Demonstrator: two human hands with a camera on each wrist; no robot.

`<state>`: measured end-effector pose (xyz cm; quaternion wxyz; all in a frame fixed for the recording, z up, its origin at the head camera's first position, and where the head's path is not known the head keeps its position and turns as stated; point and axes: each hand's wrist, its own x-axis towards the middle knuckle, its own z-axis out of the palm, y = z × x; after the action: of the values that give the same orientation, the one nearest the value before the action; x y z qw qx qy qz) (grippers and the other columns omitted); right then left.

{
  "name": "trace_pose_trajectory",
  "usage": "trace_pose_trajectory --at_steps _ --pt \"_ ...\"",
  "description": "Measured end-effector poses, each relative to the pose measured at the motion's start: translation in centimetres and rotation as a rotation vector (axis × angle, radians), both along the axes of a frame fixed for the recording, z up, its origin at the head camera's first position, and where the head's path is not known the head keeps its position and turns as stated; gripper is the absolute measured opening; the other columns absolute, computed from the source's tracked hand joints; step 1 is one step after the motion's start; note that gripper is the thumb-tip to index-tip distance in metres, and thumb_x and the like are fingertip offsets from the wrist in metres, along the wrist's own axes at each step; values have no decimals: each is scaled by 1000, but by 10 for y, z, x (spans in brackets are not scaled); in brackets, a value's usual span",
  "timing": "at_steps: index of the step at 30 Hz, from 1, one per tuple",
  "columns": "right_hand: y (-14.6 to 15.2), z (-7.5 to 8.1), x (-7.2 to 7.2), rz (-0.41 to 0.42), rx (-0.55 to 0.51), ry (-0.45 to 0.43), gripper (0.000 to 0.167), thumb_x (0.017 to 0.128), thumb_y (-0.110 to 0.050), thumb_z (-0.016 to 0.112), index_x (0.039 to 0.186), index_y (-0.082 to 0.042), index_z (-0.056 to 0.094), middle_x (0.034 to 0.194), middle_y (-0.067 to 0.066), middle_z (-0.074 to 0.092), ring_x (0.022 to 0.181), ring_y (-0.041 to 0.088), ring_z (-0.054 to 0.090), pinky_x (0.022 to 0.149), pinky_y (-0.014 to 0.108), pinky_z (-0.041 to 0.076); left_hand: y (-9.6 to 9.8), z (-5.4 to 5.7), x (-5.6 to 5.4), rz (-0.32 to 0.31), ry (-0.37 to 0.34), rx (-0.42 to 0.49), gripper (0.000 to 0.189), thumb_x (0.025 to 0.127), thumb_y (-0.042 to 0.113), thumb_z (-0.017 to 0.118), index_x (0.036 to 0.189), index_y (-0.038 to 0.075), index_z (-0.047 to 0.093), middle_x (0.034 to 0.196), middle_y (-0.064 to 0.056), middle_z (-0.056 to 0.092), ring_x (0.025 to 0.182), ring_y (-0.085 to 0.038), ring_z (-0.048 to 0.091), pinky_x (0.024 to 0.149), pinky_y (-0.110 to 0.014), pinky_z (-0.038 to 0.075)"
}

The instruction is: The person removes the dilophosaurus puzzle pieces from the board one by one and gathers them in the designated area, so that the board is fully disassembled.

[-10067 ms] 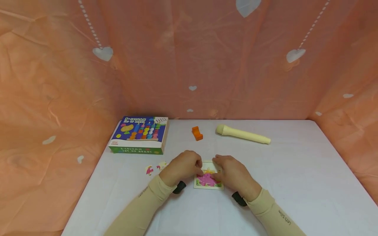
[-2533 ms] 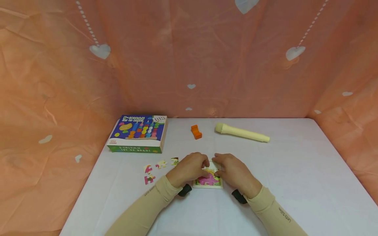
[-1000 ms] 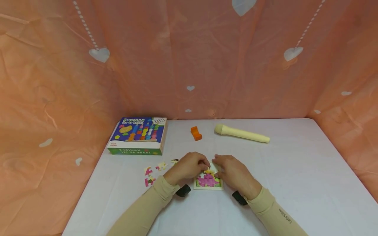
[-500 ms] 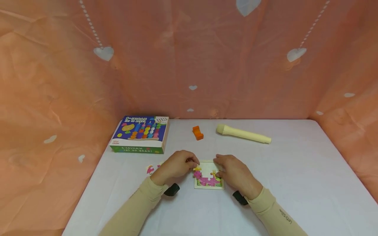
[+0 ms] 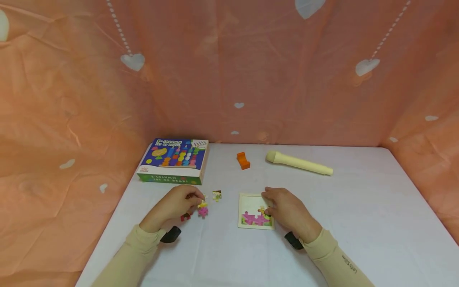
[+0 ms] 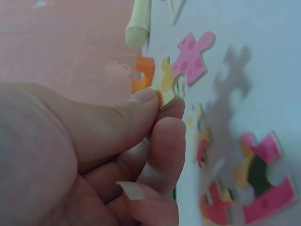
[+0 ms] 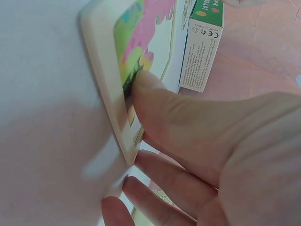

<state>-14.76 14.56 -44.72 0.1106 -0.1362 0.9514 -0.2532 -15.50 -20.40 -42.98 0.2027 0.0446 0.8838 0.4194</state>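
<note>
My left hand point(image 5: 179, 205) pinches a pink-and-yellow jigsaw piece point(image 6: 190, 59) between thumb and fingertips, raised above the table. Below it in the left wrist view lie loose pieces, among them a pink one with a dark green patch point(image 6: 263, 176) and a pink-and-yellow one point(image 6: 218, 205). My right hand point(image 5: 292, 211) holds the right side of a square puzzle tray point(image 5: 239, 211), thumb on the picture and fingers along the outer edge. Pink and green pieces fill the tray's near part and some of its right side; the pale base shows elsewhere.
Another loose jigsaw piece point(image 5: 216, 195) lies between the left hand and the tray. A bead-set box point(image 5: 172, 159) stands at the back left. Farther back are an orange curved block point(image 5: 243, 160) and a pale yellow toy microphone point(image 5: 299, 162).
The left hand has taken the pink-and-yellow piece out of the tray and carried it left over the loose pieces, baring more base. The right hand stays on the tray.
</note>
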Motion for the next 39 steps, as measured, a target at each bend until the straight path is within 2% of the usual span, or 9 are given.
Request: trace_pose_trajectory --at_steps 4,12,22,27,32,34,37,39 --pt "0 0 0 -1 0 -5 48 94 -9 83 140 -4 70 156 14 62 147 40 55 120 59 44 -4 -3 2 -3 -21 4 9 106 11 68 107 8 76 80 -8 67 69 -20 61 61 -30 47" --pt "1 -2 -1 8 3 1 48 94 -9 83 140 -4 71 155 14 63 147 39 55 121 59 44 -6 -6 3 -35 15 -32 8 105 8 68 106 8 76 80 -5 68 68 -18 60 60 -28 47" --pt "1 -3 -2 4 11 4 49 94 -11 83 141 -5 71 156 14 62 147 39 56 120 59 45 -5 -9 1 -14 18 -53 8 105 7 68 104 7 76 80 -6 67 67 -19 60 59 -29 48" --pt "0 -3 -2 2 9 1 49 94 -11 83 141 -5 70 156 14 62 148 39 55 120 58 45 -5 -6 2 -7 43 -84 7 103 8 71 104 9 78 84 -4 70 71 -17 62 66 -30 50" --pt "0 -2 -1 11 13 7 49 94 -11 83 141 -4 70 156 15 62 147 39 55 120 58 45 -6 -1 3 38 30 -42 9 101 7 72 108 8 78 98 -6 72 80 -19 63 74 -32 53" --pt "1 -2 -1 13 15 14 48 94 -11 83 141 -4 70 155 15 62 147 39 56 120 58 46 -3 0 2 52 12 -3 11 102 7 70 110 6 78 99 -9 71 79 -21 63 71 -32 53" --pt "1 -1 -1 14 13 21 48 94 -10 83 140 -4 70 155 15 63 147 39 56 120 58 46 7 1 -2 35 21 -1 12 103 10 71 112 7 78 97 -9 71 71 -22 63 64 -32 53" --pt "2 -1 -1 16 11 22 48 94 -10 83 140 -4 70 155 15 63 147 39 56 120 58 46 19 2 -6 -5 65 -41 10 102 12 73 110 9 78 94 -6 71 70 -19 62 63 -31 52"
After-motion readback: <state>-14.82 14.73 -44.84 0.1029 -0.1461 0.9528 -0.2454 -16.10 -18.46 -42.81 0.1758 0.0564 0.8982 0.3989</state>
